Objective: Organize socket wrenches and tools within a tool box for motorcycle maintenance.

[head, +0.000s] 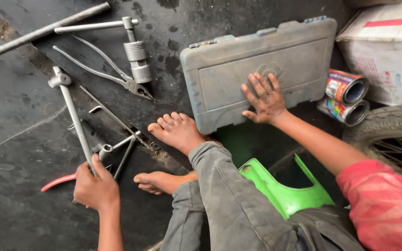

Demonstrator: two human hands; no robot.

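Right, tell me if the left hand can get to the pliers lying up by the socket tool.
Probably yes, after letting go. The left hand is closed on a long metal bar, so it is busy. The pliers lie farther out on bare floor with nothing on top, and the path looks open.

You have one view only, from your head, looking steeply down and close at the dark stained floor (19, 116); your bent knees fill the lower centre, your arms reach toward both frame sides.

White carton (387, 51) at upper right, two colourful-labelled cans (347, 97) just beside it
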